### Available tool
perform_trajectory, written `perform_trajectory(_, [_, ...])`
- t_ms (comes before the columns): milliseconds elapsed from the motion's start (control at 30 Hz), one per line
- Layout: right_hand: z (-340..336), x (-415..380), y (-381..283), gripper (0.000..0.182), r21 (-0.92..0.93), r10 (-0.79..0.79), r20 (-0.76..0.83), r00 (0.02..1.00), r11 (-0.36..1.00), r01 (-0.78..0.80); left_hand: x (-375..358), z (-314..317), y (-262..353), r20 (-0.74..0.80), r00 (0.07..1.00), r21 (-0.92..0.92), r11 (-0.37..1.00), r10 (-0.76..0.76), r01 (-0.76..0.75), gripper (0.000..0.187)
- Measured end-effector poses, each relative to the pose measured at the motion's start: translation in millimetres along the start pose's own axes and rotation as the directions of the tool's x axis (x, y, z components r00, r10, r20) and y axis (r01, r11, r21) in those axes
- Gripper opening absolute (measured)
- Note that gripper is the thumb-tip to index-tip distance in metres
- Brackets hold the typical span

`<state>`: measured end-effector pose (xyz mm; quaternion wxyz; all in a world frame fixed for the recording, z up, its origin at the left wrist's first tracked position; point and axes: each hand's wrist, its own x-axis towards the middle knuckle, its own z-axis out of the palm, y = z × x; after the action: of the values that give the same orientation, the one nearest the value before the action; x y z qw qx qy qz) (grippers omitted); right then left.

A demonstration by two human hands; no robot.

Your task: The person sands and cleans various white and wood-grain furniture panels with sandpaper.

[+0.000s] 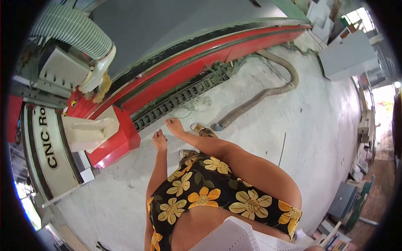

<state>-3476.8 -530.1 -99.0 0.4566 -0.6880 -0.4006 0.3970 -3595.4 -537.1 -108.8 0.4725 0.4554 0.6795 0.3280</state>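
My left hand (159, 140) is loosely closed, fingers curled, and no object shows in it. Just to its right, my right hand (174, 126) is also closed, with its fingers bent inward and nothing visible in them. The two hands are near each other but apart, held above the concrete floor in front of my body. Closest to them are the black cable chain (176, 99) along the base of a red CNC router (176, 62) and the machine's red gantry foot (119, 140). Neither hand appears to touch the machine.
A ribbed grey hose (259, 98) curves across the floor (322, 138) ahead of my shoes. At upper left, a large white duct (79, 29) joins the machine head. A grey cabinet (349, 54) stands at upper right, and a dark box (343, 200) sits at lower right.
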Motion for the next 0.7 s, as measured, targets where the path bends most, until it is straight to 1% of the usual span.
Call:
perform_trajectory(33, [-6.9,-8.7,2.7,0.043,-0.024,0.008,0.011,1.0,1.0,-0.007,-4.4,2.3,-5.5,0.007,1.0,0.069,0.998,0.011,-0.011,0.04])
perform_trajectory(67, [-13.0,-17.1,4.9,0.043,-0.047,0.016,0.023,1.0,0.999,-0.015,-10.2,5.0,-11.2,0.014,1.0,0.043,0.999,-0.022,0.021,0.041])
perform_trajectory(133, [-22.3,-29.0,23.2,0.043,-0.107,0.109,0.092,0.99,0.989,-0.099,-24.5,14.8,-15.4,0.031,0.996,-0.009,0.996,-0.085,0.085,0.042])
perform_trajectory(167, [-28.5,-34.3,33.5,0.044,-0.136,0.158,0.123,0.98,0.981,-0.141,-29.3,19.5,-18.4,0.057,0.995,0.007,0.997,-0.079,0.078,0.043])
perform_trajectory(267, [-61.6,-53.9,29.2,0.039,-0.162,0.228,0.165,0.96,0.966,-0.202,-38.6,39.1,-41.5,0.126,0.989,0.064,0.995,-0.079,0.071,0.042])
perform_trajectory(333, [-76.4,-65.5,46.0,0.041,-0.108,0.198,0.131,0.971,0.977,-0.185,-45.5,57.5,-50.9,0.166,0.981,0.114,0.99,-0.101,0.083,0.041])
perform_trajectory(367, [-85.0,-69.8,57.8,0.043,-0.081,0.182,0.109,0.977,0.981,-0.173,-48.5,68.1,-56.6,0.18,0.982,0.15,0.988,-0.062,0.035,0.04])
perform_trajectory(400, [-97.3,-74.7,61.6,0.043,-0.098,0.184,0.08,0.98,0.979,-0.176,-49.2,79.1,-69.3,0.196,0.98,0.187,0.982,-0.021,-0.016,0.039])
perform_trajectory(433, [-110.4,-80.8,64.8,0.043,-0.113,0.187,0.052,0.981,0.977,-0.18,-52.3,88.4,-66.4,0.212,0.977,0.223,0.972,0.02,-0.068,0.039])
perform_trajectory(467, [-122.7,-87.3,68.5,0.043,-0.126,0.191,0.026,0.981,0.974,-0.186,-55.4,97.6,-64.2,0.237,0.971,0.21,0.977,-0.016,-0.036,0.036])
perform_trajectory(533, [-150.4,-101.5,78.4,0.044,-0.081,0.219,-0.02,0.976,0.972,-0.22,-78.4,116.4,-46.0,0.275,0.957,0.186,0.982,-0.092,0.041,0.031])
perform_trajectory(633, [-200.6,-122.0,91.5,0.046,-0.036,0.276,-0.032,0.961,0.96,-0.277,-109.2,152.2,-39.3,0.301,0.946,0.13,0.988,-0.117,0.081,0.025])
perform_trajectory(700, [-237.3,-137.4,104.0,0.047,-0.012,0.297,-0.052,0.954,0.955,-0.298,-129.3,184.3,-48.4,0.283,0.953,0.17,0.984,-0.105,0.058,0.022])
